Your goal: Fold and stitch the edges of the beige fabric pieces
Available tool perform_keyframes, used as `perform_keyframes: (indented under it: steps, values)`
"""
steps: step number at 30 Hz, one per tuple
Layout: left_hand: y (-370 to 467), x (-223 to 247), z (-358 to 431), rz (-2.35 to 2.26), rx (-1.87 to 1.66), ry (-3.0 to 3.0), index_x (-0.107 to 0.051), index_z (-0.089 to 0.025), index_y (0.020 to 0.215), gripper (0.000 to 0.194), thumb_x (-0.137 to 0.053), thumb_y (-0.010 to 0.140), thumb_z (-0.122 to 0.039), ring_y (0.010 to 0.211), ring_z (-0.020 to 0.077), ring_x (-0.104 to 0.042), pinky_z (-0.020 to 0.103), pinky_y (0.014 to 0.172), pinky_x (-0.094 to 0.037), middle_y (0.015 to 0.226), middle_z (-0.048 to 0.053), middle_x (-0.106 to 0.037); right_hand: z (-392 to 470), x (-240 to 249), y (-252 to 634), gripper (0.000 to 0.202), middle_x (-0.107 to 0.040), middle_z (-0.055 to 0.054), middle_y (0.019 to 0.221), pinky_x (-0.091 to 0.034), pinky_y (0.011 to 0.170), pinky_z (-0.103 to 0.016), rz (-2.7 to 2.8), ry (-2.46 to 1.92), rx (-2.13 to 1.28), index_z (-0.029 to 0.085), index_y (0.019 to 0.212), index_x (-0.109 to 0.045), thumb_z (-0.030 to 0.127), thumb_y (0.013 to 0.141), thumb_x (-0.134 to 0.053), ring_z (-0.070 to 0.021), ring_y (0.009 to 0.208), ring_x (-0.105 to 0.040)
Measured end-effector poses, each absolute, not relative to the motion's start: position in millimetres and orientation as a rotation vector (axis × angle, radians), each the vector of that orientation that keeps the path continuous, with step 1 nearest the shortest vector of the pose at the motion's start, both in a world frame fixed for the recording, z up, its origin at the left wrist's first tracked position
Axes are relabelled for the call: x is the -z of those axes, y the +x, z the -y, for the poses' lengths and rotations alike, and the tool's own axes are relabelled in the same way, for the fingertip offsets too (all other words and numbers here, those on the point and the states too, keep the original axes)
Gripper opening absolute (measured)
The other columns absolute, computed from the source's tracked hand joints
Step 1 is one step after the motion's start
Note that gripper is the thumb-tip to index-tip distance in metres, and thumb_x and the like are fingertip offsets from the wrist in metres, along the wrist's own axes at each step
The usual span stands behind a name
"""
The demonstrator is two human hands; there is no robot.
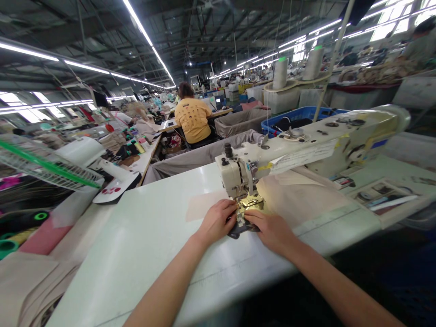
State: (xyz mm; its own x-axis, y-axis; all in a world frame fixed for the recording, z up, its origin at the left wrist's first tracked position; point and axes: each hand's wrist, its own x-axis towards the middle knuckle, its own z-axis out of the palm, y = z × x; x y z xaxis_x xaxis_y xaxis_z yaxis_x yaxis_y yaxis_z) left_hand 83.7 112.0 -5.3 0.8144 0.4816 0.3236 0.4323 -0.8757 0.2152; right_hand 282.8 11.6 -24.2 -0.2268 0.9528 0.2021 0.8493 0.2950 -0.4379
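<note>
While my left hand [217,221] and right hand [271,230] lie flat, fingers spread, pinning the dark fabric piece [239,225] under the sewing machine's [306,147] presser foot, it seems thin, limp — best guided by its edges.

Dark patterned fabric piece [238,227], white table [153,245]
</note>
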Motion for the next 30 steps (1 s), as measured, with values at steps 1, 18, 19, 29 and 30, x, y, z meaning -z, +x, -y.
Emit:
perform_keyframes:
  steps: [1,18,19,29,30]
  values:
    - [83.0,5.5,-112.2,-0.721,-0.564,2.857,-0.065,-0.017,0.121,0.029,-0.049,0.097,-0.022,0.114,0.0232,-0.061,0.04,0.101,-0.052,0.123,0.011,-0.066,-11.7,24.5,282.9,0.047,-0.061,-0.005,0.14,-0.051,0.1,-0.035,2.139,-1.608,-0.322,0.021,0.128,-0.066,0.004,0.088,-0.047,-0.0231,0.117,-0.064]
    - [83.7,3.9,-114.4,-0.665,-0.553,2.911,-0.064,-0.016,0.121,0.029,-0.046,0.099,-0.021,0.113,0.0253,-0.061,0.042,0.1,-0.053,0.121,0.012,-0.066,-12.9,29.8,282.1,0.044,-0.062,-0.005,0.138,-0.056,0.091,-0.037,2.125,-1.6,-0.281,0.021,0.126,-0.067,0.007,0.09,-0.049,-0.0256,0.109,-0.068]
    - [83.4,4.6,-114.0,-0.67,-0.554,2.9,-0.064,-0.016,0.121,0.03,-0.046,0.098,-0.021,0.114,0.0251,-0.061,0.042,0.101,-0.053,0.123,0.012,-0.065,-13.1,30.0,282.2,0.043,-0.063,-0.005,0.138,-0.056,0.091,-0.037,2.123,-1.594,-0.278,0.021,0.126,-0.068,0.007,0.09,-0.049,-0.0255,0.109,-0.068]
    - [82.5,8.4,-114.3,-0.802,-0.508,2.866,-0.059,-0.017,0.128,0.033,-0.05,0.096,-0.02,0.117,0.0256,-0.06,0.044,0.103,-0.051,0.128,0.014,-0.061,-12.2,29.5,280.5,0.045,-0.064,-0.005,0.136,-0.055,0.09,-0.033,2.105,-1.602,-0.271,0.022,0.126,-0.067,0.006,0.088,-0.05,-0.0242,0.107,-0.068]
    - [82.5,8.6,-114.2,-0.828,-0.493,2.869,-0.058,-0.017,0.129,0.035,-0.051,0.096,-0.021,0.118,0.026,-0.059,0.044,0.104,-0.05,0.129,0.014,-0.061,-12.2,29.7,280.3,0.046,-0.065,-0.005,0.135,-0.055,0.089,-0.033,2.107,-1.606,-0.274,0.023,0.127,-0.067,0.006,0.087,-0.05,-0.0242,0.107,-0.068]
